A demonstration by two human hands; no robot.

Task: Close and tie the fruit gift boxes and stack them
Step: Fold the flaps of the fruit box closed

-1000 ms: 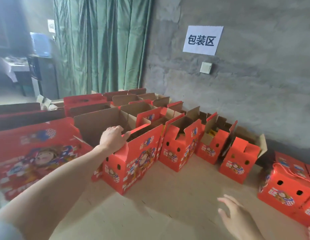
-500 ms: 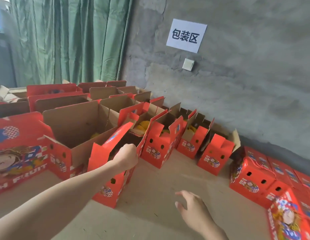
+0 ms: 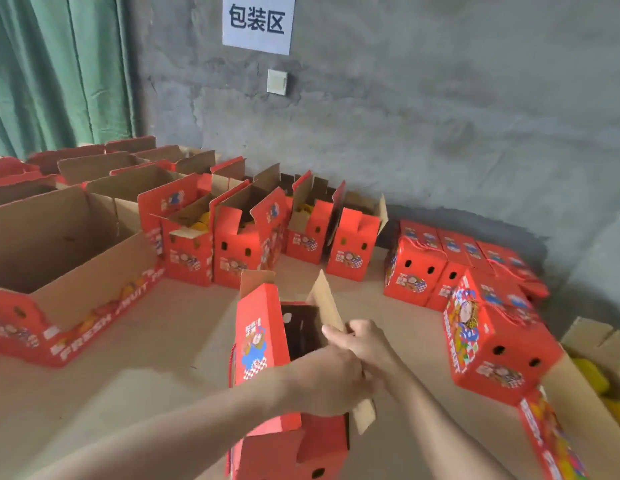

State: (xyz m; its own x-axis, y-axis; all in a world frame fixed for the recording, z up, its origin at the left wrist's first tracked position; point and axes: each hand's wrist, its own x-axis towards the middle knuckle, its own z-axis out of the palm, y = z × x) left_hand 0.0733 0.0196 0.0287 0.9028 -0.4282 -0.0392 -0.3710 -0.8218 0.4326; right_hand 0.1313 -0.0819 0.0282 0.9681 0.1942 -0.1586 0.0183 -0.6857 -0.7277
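Closing is underway: left hand (image 3: pixel 324 381) and right hand (image 3: pixel 365 344) each grip the open box (image 3: pixel 256 341) by its top flaps (image 3: pixel 327 306). Folding them inward looks like the next move

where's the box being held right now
Head view, bottom centre: the held box is nearest the camera, in front of the row of open boxes and left of the closed boxes.

the person's body shows as two bare forearms and two bare hands. the left forearm (image 3: pixel 163 441) fills the near left, uncovered as far as the frame edge. the right forearm (image 3: pixel 440 424), at the near right, is likewise uncovered. the left hand (image 3: pixel 322 379) and right hand (image 3: pixel 365 344) are bare, their details softly blurred.
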